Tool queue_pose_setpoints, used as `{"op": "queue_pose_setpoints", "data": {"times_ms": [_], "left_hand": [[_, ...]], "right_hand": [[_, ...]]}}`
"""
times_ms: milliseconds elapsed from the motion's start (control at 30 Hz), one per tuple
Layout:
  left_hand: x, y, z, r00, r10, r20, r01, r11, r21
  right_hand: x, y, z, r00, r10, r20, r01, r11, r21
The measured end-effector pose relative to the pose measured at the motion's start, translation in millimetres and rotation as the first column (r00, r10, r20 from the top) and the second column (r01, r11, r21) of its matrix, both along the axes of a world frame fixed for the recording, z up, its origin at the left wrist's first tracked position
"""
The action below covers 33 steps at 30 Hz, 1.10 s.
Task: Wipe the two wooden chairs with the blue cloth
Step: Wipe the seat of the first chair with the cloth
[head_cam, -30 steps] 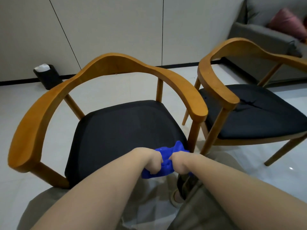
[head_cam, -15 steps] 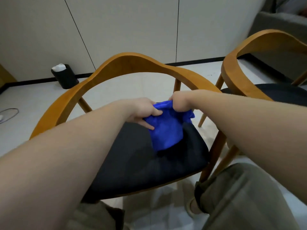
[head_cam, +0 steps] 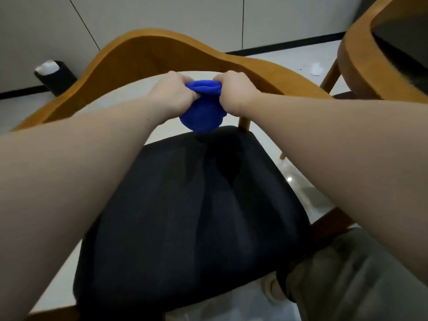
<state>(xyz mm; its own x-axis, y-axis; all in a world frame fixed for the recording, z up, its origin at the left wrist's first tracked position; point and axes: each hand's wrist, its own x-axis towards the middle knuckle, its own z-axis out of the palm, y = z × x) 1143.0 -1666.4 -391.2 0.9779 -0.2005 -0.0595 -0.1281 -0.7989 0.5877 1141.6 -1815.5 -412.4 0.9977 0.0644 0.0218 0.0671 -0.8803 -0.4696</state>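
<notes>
The left hand (head_cam: 173, 93) and the right hand (head_cam: 234, 93) are both closed into fists, knuckles up. Each clutches one side of the blue cloth (head_cam: 201, 114), and the two fists sit close together with a short band of fabric stretched between them. The cloth is a deep, saturated blue with a soft, slightly fuzzy surface. It is bunched rather than spread: a rolled fold runs along the top between the fists, and the rest hangs below them as a rounded pouch.

The cloth is held just in front of the curved wooden backrest of the near chair (head_cam: 143, 49), over the rear edge of the black seat cushion (head_cam: 196, 205). Its lowest point reaches that edge, but whether it touches the cushion cannot be told, nor whether the hands or the cloth touch the backrest. Both bare forearms reach in over the cushion from the lower corners.

The second chair (head_cam: 361, 66), of the same honey-coloured wood with a dark seat, stands to the right, just beside the first. A grey-green trouser leg (head_cam: 347, 274) and a light shoe (head_cam: 272, 290) show at the lower right. Beyond the chairs, a black bin (head_cam: 56, 77) with something white on top stands on the pale floor (head_cam: 23, 107) against the wall (head_cam: 162, 15). A small white scrap (head_cam: 316, 69) lies on the floor between the chairs.
</notes>
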Motion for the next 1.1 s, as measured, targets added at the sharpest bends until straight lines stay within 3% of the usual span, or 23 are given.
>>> {"op": "queue_pose_setpoints", "data": {"times_ms": [67, 133, 200, 333, 467, 700, 867, 1100], "left_hand": [[0.3, -15.2, -26.7, 0.975, -0.003, 0.22, -0.012, 0.998, 0.066], [-5.3, -23.2, -59.7, 0.944, -0.012, 0.329, -0.02, 0.995, 0.095], [-17.9, -23.4, -97.8, 0.963, -0.062, 0.261, 0.034, 0.994, 0.108], [-44.2, -27.4, -150.0, 0.961, -0.257, -0.098, 0.274, 0.933, 0.235], [-45.3, -49.6, -141.6, 0.901, -0.382, -0.206, 0.427, 0.867, 0.259], [-66.9, -71.4, -120.2, 0.861, -0.435, -0.265, 0.508, 0.769, 0.388], [-101.9, -65.5, -117.4, 0.833, -0.471, -0.29, 0.553, 0.725, 0.411], [-146.5, -59.1, -110.4, 0.788, -0.506, -0.351, 0.614, 0.682, 0.398]], "right_hand": [[0.9, -9.8, -24.5, 0.99, -0.038, 0.139, 0.038, 0.999, 0.003], [-4.3, -18.1, -55.3, 0.971, -0.017, 0.237, 0.026, 0.999, -0.035], [-17.4, -24.4, -92.8, 0.981, -0.005, 0.196, 0.033, 0.99, -0.137], [-63.7, -29.8, -150.3, 0.979, -0.18, -0.099, 0.152, 0.96, -0.236], [-92.4, -40.9, -155.9, 0.916, -0.331, -0.228, 0.284, 0.934, -0.215], [-134.3, -40.9, -146.7, 0.848, -0.422, -0.32, 0.355, 0.901, -0.248], [-175.2, -31.1, -145.8, 0.86, -0.425, -0.284, 0.323, 0.883, -0.342], [-216.5, -25.3, -136.8, 0.829, -0.408, -0.382, 0.231, 0.872, -0.432]]}}
